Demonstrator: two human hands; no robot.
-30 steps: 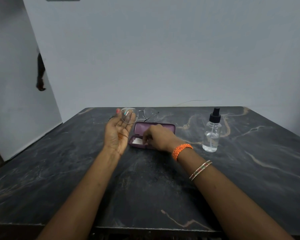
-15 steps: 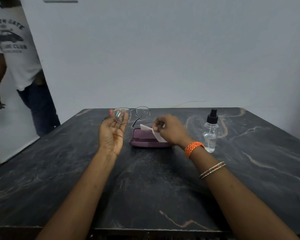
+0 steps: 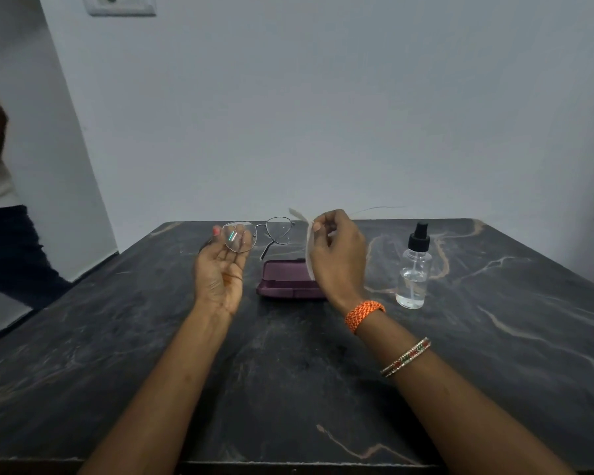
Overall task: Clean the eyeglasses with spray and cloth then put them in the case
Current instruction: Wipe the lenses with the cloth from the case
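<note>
My left hand (image 3: 220,269) is raised palm-up above the table and holds thin-framed eyeglasses (image 3: 278,231) by the left lens, temples unfolded. My right hand (image 3: 336,258) is lifted beside them, its fingertips pinching a small white cloth (image 3: 308,248) that hangs down. Below and between the hands, a maroon glasses case (image 3: 282,282) lies open on the dark marble table (image 3: 288,389). A clear spray bottle (image 3: 414,269) with a black pump top stands upright to the right of my right hand.
A person in dark trousers (image 3: 4,248) stands at the table's left edge. A grey wall rises right behind the table, with a thin wire (image 3: 378,209) along its base. A wall socket (image 3: 120,5) sits high at the left.
My right hand has taken the white cloth out of the case and raised it to the level of the glasses. The person at the left has moved closer.
</note>
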